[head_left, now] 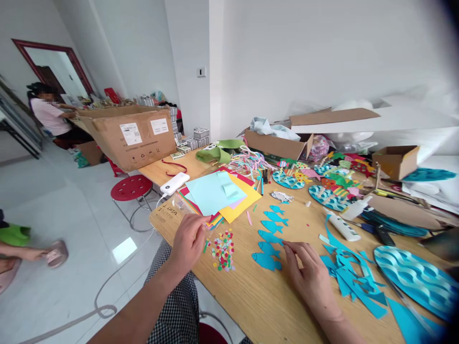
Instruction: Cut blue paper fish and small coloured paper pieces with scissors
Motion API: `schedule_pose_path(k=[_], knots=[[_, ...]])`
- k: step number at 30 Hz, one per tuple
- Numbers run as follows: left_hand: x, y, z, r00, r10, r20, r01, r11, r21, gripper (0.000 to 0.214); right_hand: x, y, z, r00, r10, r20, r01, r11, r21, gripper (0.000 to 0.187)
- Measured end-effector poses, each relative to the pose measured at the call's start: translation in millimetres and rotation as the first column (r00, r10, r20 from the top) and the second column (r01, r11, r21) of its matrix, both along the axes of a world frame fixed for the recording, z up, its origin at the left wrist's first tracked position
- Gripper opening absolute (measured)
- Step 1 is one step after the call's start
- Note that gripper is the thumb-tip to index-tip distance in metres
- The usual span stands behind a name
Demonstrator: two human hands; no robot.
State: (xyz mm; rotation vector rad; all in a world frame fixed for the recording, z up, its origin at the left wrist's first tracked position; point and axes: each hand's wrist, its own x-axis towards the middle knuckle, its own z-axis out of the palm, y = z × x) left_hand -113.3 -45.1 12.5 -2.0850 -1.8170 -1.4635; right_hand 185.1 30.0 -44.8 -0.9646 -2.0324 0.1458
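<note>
My left hand (189, 240) is closed, index finger reaching to the near corner of a stack of coloured paper (211, 193); whatever its fingers hold is hidden. Beside it lies a pile of small round coloured paper dots (225, 251). My right hand (307, 273) rests on the table with loosely bent fingers, thumb a little apart. Its fingertips come up to the tails of blue cut-out fish (266, 260). Several such fish form a column, the lower ones overlapping. Right of that hand lie blue paper scraps (353, 272).
A white glue bottle (342, 224), wave-patterned blue ovals (416, 277) and colourful fish cut-outs (340, 177) crowd the right side. Behind the paper are tangled cords (251, 160). A power bank (175, 184) sits at the left edge. A large carton (132, 138), red stool (131, 187) and another person (48, 114) are farther left.
</note>
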Motion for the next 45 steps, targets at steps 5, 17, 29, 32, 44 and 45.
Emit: schedule_pose_path(k=[5, 17, 29, 32, 44, 45], knots=[[-6.2, -21.6, -20.8, 0.998, 0.022, -0.054, -0.024, 0.999, -0.040, 0.036, 0.9, 1.2, -1.7, 1.000, -0.021, -0.002, 0.021, 1.000, -0.007, 0.013], [-4.6, -46.0, -51.8, 0.972, -0.082, -0.221, 0.050, 0.988, -0.145, 0.045, 1.8, 3.0, -2.0, 0.998, -0.057, 0.001, 0.057, 0.998, -0.001, 0.014], [-29.2, -62.2, -61.7, 0.929, 0.032, -0.370, -0.063, 0.995, -0.072, 0.041, 2.2, 6.5, -6.3, 0.999, -0.033, 0.033, 0.034, 0.998, -0.043, 0.015], [-35.3, -58.9, -61.2, 0.917, 0.104, -0.384, -0.134, 0.990, -0.053, 0.043, 2.7, 6.6, -6.9, 0.998, -0.033, 0.044, 0.035, 0.998, -0.051, 0.015], [5.0, -47.1, -53.5, 0.910, -0.151, -0.385, 0.058, 0.968, -0.244, 0.035, 1.0, 3.7, -3.1, 0.997, -0.067, 0.041, 0.070, 0.995, -0.077, 0.015], [6.0, -47.5, -52.2, 0.914, -0.167, -0.370, 0.083, 0.969, -0.234, 0.035, 0.8, 3.1, -2.3, 0.996, -0.071, 0.044, 0.075, 0.994, -0.084, 0.016]])
